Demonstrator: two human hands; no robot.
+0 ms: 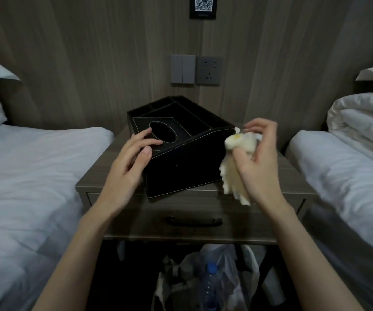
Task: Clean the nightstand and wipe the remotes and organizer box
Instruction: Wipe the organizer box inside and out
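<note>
A black leather organizer box with an oval tissue slot and several empty compartments sits turned at an angle on the wooden nightstand. My left hand rests on the box's near left corner, fingers spread over its top and thumb against its front face. My right hand grips a cream-coloured cloth bunched up beside the box's right end; the cloth hangs down from my palm. No remotes are in view.
White-sheeted beds flank the nightstand on both sides. A wall switch and socket sit behind the box. Below the drawer handle, a bin with a plastic bag and a water bottle stands on the floor.
</note>
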